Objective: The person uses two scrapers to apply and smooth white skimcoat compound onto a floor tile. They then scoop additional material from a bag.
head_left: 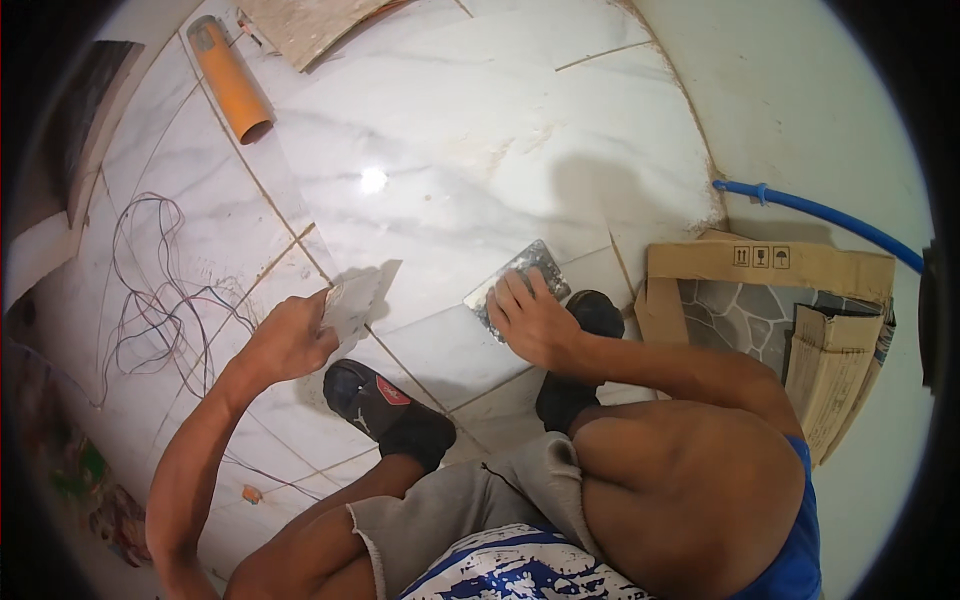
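Observation:
My left hand (pixel 290 338) is closed around the edge of a thin, whitish flat piece (pixel 357 303) with grey smears, held tilted above the floor. What it is made of I cannot tell. My right hand (pixel 532 318) is wrapped over a rectangular, speckled grey metal-looking plate (pixel 541 258), which lies on or just over the white tiled floor (pixel 430 225). Any handle on the plate is hidden beneath my fingers. The plate is just ahead of my right dark shoe (pixel 596 314); my left shoe (pixel 372 397) sits below the whitish piece.
Loose thin wires (pixel 150 330) tangle on the left. An orange pipe (pixel 230 85) lies at the far left beside a board (pixel 315 25). An opened cardboard box (pixel 665 310) with patterned contents stands at the right wall, under a blue hose (pixel 820 210).

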Demonstrator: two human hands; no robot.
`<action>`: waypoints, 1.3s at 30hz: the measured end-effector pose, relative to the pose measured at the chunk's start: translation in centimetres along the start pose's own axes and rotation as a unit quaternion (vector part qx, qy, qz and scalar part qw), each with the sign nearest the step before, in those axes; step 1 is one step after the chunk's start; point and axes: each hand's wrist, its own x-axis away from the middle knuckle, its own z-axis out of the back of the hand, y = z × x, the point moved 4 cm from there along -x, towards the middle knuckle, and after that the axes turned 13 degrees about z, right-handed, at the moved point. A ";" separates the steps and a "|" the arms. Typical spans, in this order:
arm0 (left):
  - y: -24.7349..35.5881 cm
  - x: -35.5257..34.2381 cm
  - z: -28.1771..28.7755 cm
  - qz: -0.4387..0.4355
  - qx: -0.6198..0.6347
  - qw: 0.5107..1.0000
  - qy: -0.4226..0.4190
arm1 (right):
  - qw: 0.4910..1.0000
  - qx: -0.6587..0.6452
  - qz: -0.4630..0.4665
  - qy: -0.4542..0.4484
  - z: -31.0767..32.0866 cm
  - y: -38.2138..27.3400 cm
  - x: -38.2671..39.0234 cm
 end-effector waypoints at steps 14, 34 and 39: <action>-0.4 -0.1 2.0 0.005 0.010 0.999 0.038 | 0.997 0.074 -0.031 -0.002 0.0 5.9 -5.3; -3.4 -0.2 3.0 0.049 0.000 0.996 0.068 | 0.979 -0.023 0.194 0.051 -0.2 0.6 -8.7; -3.6 0.0 3.7 0.064 0.040 0.994 0.083 | 0.988 -0.035 0.152 0.007 1.0 0.7 -4.9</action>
